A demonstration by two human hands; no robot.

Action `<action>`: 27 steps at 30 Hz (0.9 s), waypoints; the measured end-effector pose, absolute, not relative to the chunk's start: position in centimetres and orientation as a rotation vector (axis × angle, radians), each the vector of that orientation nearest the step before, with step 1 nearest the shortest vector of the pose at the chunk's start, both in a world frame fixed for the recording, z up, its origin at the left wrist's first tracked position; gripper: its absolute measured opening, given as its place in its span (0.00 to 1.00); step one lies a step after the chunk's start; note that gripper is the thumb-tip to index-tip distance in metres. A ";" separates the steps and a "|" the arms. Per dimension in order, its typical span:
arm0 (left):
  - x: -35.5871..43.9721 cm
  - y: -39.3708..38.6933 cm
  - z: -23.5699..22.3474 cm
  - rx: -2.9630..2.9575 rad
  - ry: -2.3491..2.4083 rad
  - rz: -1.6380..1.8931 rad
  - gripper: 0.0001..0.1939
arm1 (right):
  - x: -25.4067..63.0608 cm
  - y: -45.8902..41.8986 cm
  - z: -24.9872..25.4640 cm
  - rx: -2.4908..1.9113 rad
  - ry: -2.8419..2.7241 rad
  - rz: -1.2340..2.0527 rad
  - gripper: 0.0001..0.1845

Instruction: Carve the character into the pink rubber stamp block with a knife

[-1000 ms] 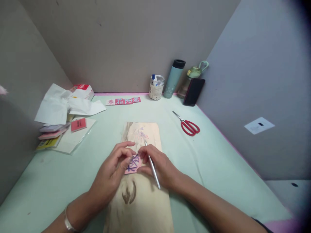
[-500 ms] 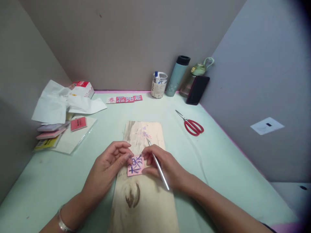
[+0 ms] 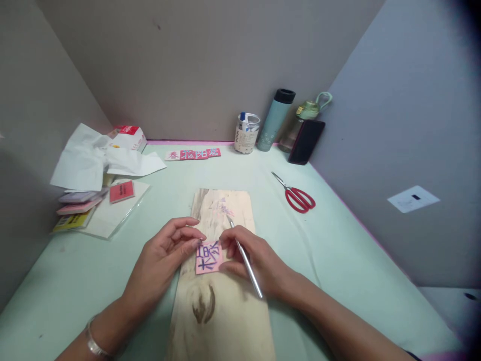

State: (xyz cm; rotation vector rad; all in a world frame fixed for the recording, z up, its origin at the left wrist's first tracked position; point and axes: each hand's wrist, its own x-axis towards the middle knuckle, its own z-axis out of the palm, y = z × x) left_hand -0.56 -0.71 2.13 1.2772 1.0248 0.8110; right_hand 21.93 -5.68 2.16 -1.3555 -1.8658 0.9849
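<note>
So there's a small square pink slab with a purple Chinese character on it (image 3: 210, 265), sitting over the near-middle of a long pale wooden board (image 3: 225, 331) on the pale green table (image 3: 176, 185). Right hand (image 3: 259, 255) has the slab's right side between thumb and finger, and is also gripping a slim silver pen-like knife (image 3: 248, 268), its tip pointing up the board and off the slab. Left hand (image 3: 158, 260) is half curled with fingertips at the upper left corner, honestly can't tell if it's pinching or just resting there. Progress-wise I'd call this one well along: the character reads as pretty much whole, though any fine trimming left on the strokes or edges is too small to make out. Four character squares, one pale and three deeper pink (image 3: 194, 155), are lined up by the back wall and look finished to me, while the slab in hand is well apart from them. Purple and pink crumbs (image 3: 225, 208) are scattered at the far end of the board, so I'd guess some cleanup is left too. Red-handled scissors (image 3: 298, 199) are lying off to the right, untouched
</note>
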 end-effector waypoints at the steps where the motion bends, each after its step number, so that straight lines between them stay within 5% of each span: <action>1: -0.6 -0.7 2.2 1.273 1.026 0.812 0.18 | 22.0 -5.7 2.1 -1.354 -1.870 0.962 0.20; 8: -0.6 -0.5 2.2 1.255 1.032 0.838 0.19 | 22.3 -5.7 2.0 -1.245 -2.072 0.769 0.31; 27: -0.6 -0.5 2.4 1.226 1.020 0.856 0.20 | 21.8 -5.9 1.1 -1.138 -2.071 0.384 0.21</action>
